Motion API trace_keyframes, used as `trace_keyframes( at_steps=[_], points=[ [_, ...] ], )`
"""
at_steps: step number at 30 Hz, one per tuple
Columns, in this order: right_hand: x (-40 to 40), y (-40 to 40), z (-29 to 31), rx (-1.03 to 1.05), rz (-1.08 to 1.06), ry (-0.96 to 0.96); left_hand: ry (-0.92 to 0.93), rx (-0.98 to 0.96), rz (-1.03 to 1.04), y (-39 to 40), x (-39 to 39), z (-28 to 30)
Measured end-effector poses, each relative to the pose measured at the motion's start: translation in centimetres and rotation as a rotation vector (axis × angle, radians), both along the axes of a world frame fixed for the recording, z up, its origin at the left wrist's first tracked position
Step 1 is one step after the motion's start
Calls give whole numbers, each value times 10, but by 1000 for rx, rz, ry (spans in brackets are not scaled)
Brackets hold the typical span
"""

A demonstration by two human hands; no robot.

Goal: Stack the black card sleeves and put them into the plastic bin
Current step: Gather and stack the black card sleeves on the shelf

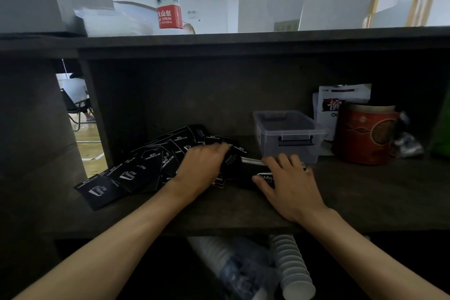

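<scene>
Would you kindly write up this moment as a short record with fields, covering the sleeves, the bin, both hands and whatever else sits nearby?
loose sleeves: black card sleeves fanned out across the left of the shelf
stack: small stack lies between the hands, in front of the bin
bin: clear plastic bin, no lid on it, no sleeves visible inside
left hand: left hand rests on the loose sleeves, fingers curled over one
right hand: right hand lies fairly flat on the stack
nearby: red canister right of the bin; water bottle on the top ledge
</scene>
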State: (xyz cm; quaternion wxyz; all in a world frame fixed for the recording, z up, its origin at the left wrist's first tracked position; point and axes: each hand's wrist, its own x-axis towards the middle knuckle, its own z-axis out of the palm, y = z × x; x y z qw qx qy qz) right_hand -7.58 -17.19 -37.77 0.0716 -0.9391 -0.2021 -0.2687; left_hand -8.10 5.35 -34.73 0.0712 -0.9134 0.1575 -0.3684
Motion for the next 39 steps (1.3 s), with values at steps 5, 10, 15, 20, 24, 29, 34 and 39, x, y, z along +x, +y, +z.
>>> trace_keyframes(
  at_steps=[5,10,15,20,24,29,34,39],
  points=[
    [-1,0,0,14,5,7,-157,-895,-271,13,-36,22],
    [-1,0,1,30,26,19,153,-1056,-556,24,-65,13],
    [-3,-2,5,101,60,63,284,-814,-351,20,-57,1],
    [-3,-3,12,219,102,163,202,-549,-292,6,-52,-3],
    [0,-3,13,142,92,188,184,-421,-242,-29,-46,-11],
    [2,-3,18,34,87,210,277,-410,-216,-63,-35,-18],
    [-1,-1,10,9,63,91,123,-605,-125,-32,-28,-12],
    [0,0,7,20,54,66,234,-341,428,22,-10,-8]
  ],
)
